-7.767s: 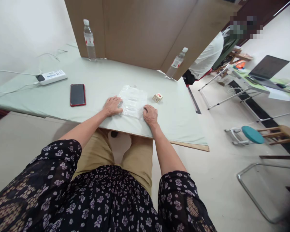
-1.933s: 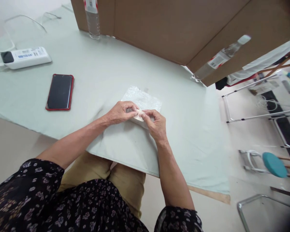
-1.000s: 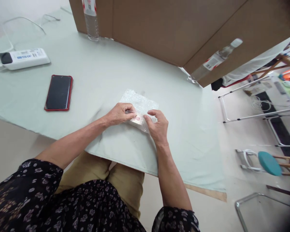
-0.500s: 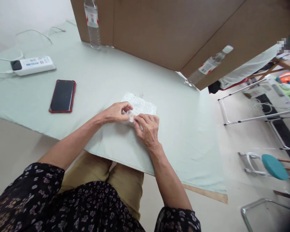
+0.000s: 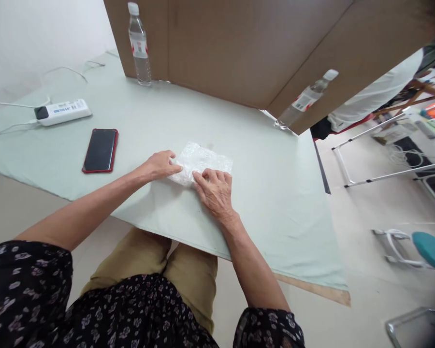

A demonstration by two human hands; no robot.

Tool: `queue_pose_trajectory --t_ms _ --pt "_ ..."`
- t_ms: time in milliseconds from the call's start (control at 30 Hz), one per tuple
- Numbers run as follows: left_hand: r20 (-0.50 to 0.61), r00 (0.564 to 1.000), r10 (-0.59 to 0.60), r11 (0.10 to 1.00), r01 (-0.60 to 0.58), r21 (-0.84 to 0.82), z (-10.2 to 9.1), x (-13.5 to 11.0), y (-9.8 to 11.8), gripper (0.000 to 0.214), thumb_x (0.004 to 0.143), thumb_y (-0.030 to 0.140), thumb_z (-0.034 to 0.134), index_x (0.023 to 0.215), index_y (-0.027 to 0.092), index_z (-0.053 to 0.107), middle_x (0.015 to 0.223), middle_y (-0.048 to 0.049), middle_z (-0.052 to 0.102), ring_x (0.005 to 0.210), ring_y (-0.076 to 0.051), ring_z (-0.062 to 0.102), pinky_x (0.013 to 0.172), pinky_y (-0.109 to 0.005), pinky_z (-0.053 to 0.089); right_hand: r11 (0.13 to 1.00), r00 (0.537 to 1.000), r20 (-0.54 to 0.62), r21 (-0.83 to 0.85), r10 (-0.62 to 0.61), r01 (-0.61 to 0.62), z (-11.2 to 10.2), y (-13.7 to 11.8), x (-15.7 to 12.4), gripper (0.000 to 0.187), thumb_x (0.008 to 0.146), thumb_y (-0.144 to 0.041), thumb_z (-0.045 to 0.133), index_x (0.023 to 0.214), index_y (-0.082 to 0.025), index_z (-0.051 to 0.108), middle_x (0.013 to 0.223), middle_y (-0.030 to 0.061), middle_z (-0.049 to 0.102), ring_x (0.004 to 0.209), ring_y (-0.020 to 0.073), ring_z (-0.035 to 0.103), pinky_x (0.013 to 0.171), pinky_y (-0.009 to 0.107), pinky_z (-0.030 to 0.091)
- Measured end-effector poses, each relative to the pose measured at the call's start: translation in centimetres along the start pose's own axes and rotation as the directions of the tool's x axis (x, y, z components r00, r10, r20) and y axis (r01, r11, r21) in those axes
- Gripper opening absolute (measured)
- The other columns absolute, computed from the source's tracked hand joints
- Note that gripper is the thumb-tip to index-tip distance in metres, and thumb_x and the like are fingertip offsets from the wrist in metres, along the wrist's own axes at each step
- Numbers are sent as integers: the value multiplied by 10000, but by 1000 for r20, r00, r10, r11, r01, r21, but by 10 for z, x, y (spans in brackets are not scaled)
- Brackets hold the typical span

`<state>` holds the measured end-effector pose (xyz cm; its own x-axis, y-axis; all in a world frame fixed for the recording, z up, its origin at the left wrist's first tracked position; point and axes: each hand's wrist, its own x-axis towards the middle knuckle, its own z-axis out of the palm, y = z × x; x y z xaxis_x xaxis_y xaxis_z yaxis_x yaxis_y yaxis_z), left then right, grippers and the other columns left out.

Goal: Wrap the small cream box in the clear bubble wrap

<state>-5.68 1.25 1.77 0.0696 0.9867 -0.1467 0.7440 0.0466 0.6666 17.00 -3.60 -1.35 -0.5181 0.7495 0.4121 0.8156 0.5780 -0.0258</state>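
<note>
A folded piece of clear bubble wrap (image 5: 206, 157) lies on the pale green tablecloth (image 5: 268, 193) near the front edge. My left hand (image 5: 160, 165) is at its left end, fingers curled and pinching that edge. My right hand (image 5: 216, 189) lies flat on the near part of the wrap, fingers stretched and pressing down. Whatever is folded inside the wrap is hidden.
A red-cased phone (image 5: 100, 150) and a white power strip (image 5: 63, 112) lie at the left. Two water bottles (image 5: 139, 46) (image 5: 304, 100) stand by a brown partition (image 5: 221, 43). A person in white (image 5: 377, 92), metal frames and a teal stool (image 5: 432, 244) are at the right.
A small box that stood beside the wrap has gone from view as the wrap was folded over. My right hand has flattened onto the wrap; my left has shifted to its left edge.
</note>
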Motion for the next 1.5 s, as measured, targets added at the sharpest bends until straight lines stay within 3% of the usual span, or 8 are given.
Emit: queue_pose_trajectory --t_ms 167,300,700,900,1067,1267,1400,1500 --pt "100 988 -117 993 116 15 4 6 3 340 569 454 779 748 202 637 569 -29 639 580 -244 645 524 -296 437 999 1000 -10 -36 -9 8 1 -1 1 239 999 -322 504 1198 -283 630 1088 69 635 979 247 498 921 430 294" --pt "190 970 -149 972 179 -150 11 6 7 294 580 383 785 594 217 543 433 10 548 374 -152 499 404 -264 355 998 1000 -27 -55 -14 13 1 -3 2 212 1003 -321 490 1147 -284 640 1066 64 637 957 242 492 916 430 290" --pt "213 949 -231 801 310 -512 27 0 42 221 656 119 674 583 188 477 507 33 523 454 -94 504 429 -215 375 999 1000 -23 -46 4 -5 0 -6 3 277 1001 -298 493 1251 -216 580 1102 82 669 975 252 513 935 426 280" --pt "195 952 -235 796 304 -523 32 -1 53 180 653 78 644 603 177 503 473 38 521 433 -97 503 425 -210 389 999 999 -32 27 25 -24 -3 -6 3 147 951 -336 581 938 -193 614 1003 70 712 921 242 554 951 418 286" --pt "170 975 -143 849 209 -485 33 -8 63 157 650 75 620 585 172 515 473 42 514 452 -91 502 445 -205 407 994 995 -93 107 27 -16 -6 -2 2 27 873 -214 591 864 -199 612 945 45 738 873 216 591 942 401 302" --pt "358 933 33 939 94 -331 19 -7 65 108 651 149 593 662 145 700 609 -15 627 626 -143 599 566 -243 489 972 980 -186 232 64 -20 -7 4 1 111 815 -119 557 769 -209 603 885 14 772 785 180 621 930 376 337" --pt "181 932 315 949 -314 -34 28 -6 52 178 711 176 578 753 174 750 680 -16 642 667 -155 589 635 -272 480 946 964 -247 325 98 -12 -4 10 -1 116 839 -146 555 765 -217 609 872 3 778 776 174 651 934 377 359" --pt "-23 815 579 806 -568 165 46 -7 37 186 776 178 591 863 177 756 852 -67 667 829 -201 615 764 -321 515 917 957 -245 396 157 -49 -2 14 -3 110 854 -176 554 782 -226 619 882 1 782 826 182 680 955 394 363"
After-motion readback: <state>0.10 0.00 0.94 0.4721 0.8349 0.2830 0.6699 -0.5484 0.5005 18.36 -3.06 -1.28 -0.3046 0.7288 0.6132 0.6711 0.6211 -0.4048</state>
